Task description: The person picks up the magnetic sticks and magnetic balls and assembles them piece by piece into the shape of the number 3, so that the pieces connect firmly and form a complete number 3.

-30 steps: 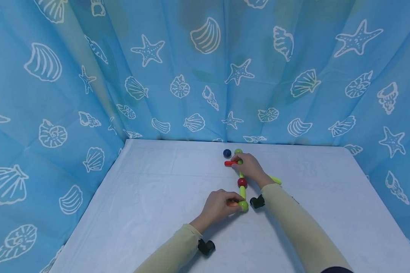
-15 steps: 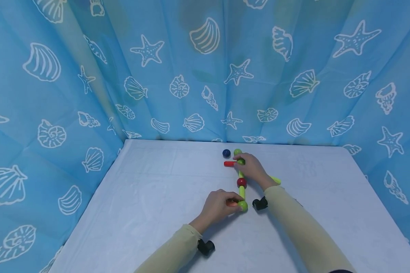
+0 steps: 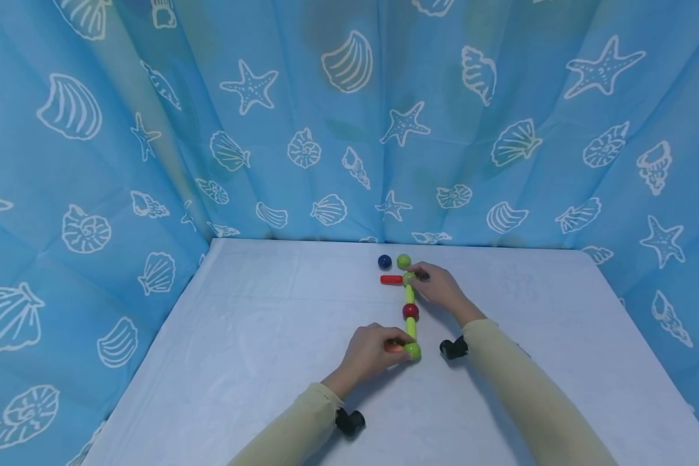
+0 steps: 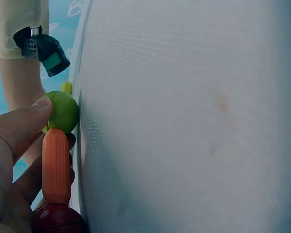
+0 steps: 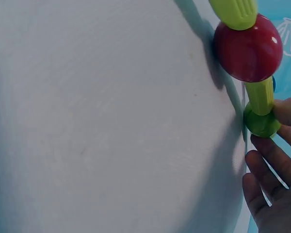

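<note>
A chain of toy sticks and balls runs down the table in the head view. My left hand (image 3: 368, 355) pinches the near green ball (image 3: 412, 351); an orange stick (image 4: 56, 165) joins it to a dark red ball (image 4: 59, 221) in the left wrist view. My right hand (image 3: 441, 288) holds the far green ball (image 5: 262, 121) between thumb and fingers. A red ball (image 3: 410, 311) sits mid-chain between two yellow-green sticks (image 3: 411, 329). A red stick (image 3: 391, 279) points left from the far ball, whose join I cannot make out.
Beyond the chain, a dark blue ball (image 3: 384, 261) and a loose green ball (image 3: 404, 261) lie near the back edge of the white table (image 3: 279, 278). A blue shell-print curtain (image 3: 303, 116) hangs behind.
My right hand and forearm have shifted a little right, uncovering more of the far green ball. The forearm now hides the yellow-green stick seen beside it earlier. My left hand stays put.
</note>
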